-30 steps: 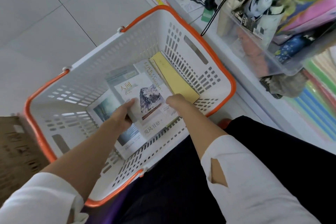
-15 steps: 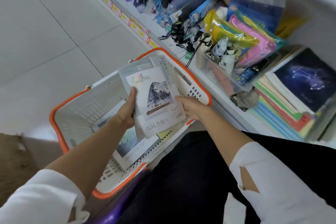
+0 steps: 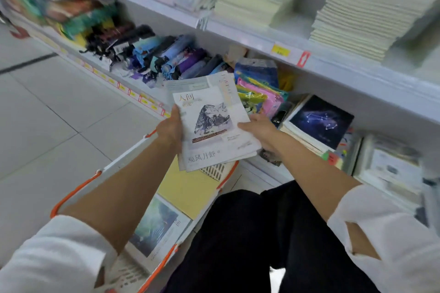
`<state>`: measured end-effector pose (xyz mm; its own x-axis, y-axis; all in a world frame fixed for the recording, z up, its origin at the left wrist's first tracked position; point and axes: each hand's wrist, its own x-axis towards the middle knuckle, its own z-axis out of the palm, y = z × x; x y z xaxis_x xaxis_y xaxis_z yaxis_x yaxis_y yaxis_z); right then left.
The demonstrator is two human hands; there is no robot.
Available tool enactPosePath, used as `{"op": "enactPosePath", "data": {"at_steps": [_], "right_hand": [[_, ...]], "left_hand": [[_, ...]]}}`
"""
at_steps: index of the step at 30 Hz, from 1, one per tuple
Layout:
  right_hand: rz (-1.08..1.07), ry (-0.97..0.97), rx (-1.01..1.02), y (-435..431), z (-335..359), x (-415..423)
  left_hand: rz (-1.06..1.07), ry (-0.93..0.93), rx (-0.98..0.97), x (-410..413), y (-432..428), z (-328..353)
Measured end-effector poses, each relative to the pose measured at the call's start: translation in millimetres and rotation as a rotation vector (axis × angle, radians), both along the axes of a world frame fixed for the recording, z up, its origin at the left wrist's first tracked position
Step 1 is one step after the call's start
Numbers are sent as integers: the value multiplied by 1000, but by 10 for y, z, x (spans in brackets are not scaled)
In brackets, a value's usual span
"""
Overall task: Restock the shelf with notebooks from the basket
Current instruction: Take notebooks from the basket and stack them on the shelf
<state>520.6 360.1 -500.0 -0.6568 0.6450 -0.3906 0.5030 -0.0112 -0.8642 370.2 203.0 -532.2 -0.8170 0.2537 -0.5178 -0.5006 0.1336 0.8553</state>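
Held stack: several thin notebooks (image 3: 212,123), a mountain print on the top cover, lifted clear above the basket and caught between both hands; the copies sit slightly fanned, not square.
Left hand (image 3: 170,129): grips the stack's left edge, thumb laid on the top cover, fingers hidden beneath.
Right hand (image 3: 258,126): clasps the right edge from below; its fingers are curled under the stack and mostly out of sight.
Handling: judged light, soft-covered and bendy. The covers look smooth, so loose copies may slide over one another. They are not fragile, though corners would crease.
Where to hold: both long edges near the middle, as here, with thumbs pressing down and fingers spread beneath so the stack neither sags nor fans.
Below the fingers: white mesh basket (image 3: 214,170) with an orange rim, holding a yellow notebook (image 3: 188,188) and a landscape-cover notebook (image 3: 154,226).
Just right of the right fingers: a shelved pile topped by a dark constellation cover (image 3: 320,121), probably the spot to fill.
Beyond the fingers: coloured pouches (image 3: 259,93) and folded umbrellas (image 3: 166,59).
Above the fingers: upper shelf (image 3: 333,64), with blurred pale pads.
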Motion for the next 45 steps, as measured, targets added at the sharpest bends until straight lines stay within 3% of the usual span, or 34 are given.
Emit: {"op": "enactPosePath", "data": {"at_steps": [3, 6, 13, 20, 26, 33, 39, 41, 45], "right_hand": [[35, 53, 137, 26, 317, 99], [71, 130, 237, 48, 588, 247], [-146, 378, 296, 183, 1278, 694], [-398, 594, 265, 576, 1808, 1010], [-657, 708, 131, 1009, 2149, 1216], [-801, 705, 7, 1520, 2544, 1201], [-720, 798, -7, 1856, 2575, 1250], [-699, 837, 91, 1881, 2480, 1282], [-595, 645, 453, 1775, 2262, 1304]], "left_hand": [[-2, 131, -47, -22, 182, 258], [2, 148, -16, 44, 368, 549], [-98, 236, 142, 336, 829, 1175], [-334, 419, 247, 548, 1387, 2011], [-614, 242, 447, 717, 1857, 2499], [-598, 371, 586, 944, 2307, 2792], [-520, 423, 637, 994, 2477, 2787], [-481, 372, 645, 950, 2558, 2759], [-456, 353, 650, 899, 2729, 2727]]}}
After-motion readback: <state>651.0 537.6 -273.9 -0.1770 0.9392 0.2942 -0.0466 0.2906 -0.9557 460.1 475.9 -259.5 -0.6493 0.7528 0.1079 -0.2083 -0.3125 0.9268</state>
